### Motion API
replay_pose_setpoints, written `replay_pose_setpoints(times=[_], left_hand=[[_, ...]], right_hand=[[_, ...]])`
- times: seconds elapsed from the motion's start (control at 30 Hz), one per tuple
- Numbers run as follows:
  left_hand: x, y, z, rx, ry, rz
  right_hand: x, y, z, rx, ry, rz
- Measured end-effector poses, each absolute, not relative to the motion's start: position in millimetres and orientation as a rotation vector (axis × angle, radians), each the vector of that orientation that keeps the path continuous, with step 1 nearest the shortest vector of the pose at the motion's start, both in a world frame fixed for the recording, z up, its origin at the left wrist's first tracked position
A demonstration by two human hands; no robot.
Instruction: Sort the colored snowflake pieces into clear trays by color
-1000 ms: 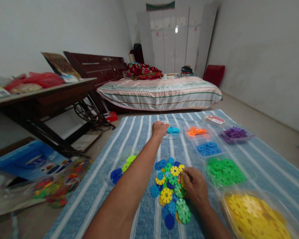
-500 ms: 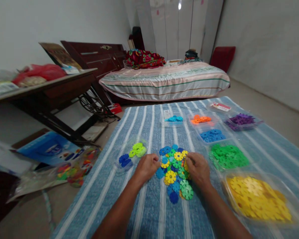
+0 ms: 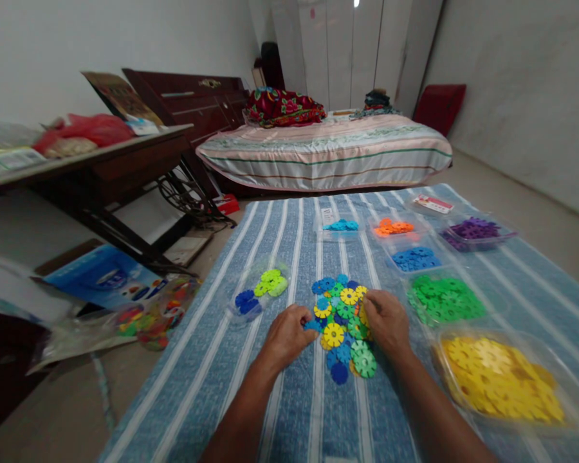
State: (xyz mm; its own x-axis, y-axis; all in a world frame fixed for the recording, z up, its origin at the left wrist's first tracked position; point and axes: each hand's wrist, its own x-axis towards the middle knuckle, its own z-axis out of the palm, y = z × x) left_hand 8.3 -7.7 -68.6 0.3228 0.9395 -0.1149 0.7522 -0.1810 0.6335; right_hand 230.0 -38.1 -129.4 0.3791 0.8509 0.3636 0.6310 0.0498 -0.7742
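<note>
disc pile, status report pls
Left hand at blue disc, grip unclear. Right hand at pile's right edge. Nothing between hands and pile.

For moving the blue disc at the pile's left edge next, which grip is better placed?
Left, probably: the left grip touches this notched blue disc; the right grip is across the pile, at some yellow discs.

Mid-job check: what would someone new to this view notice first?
Probably the heap of mixed-colour notched discs on the striped cloth, between the left hand and the right hand. Next, the clear tub of yellow discs at the near right. Beyond the cloth, a red floral bundle stands out on the bed.
</note>
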Motion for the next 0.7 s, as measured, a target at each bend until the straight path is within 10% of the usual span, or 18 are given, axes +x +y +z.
replay_pose_setpoints(times=[0.7], left_hand=[[8,-3,-53,1.408,1.345,0.548]], right_hand=[[229,-38,-128,-1.659,-1.320,0.296]])
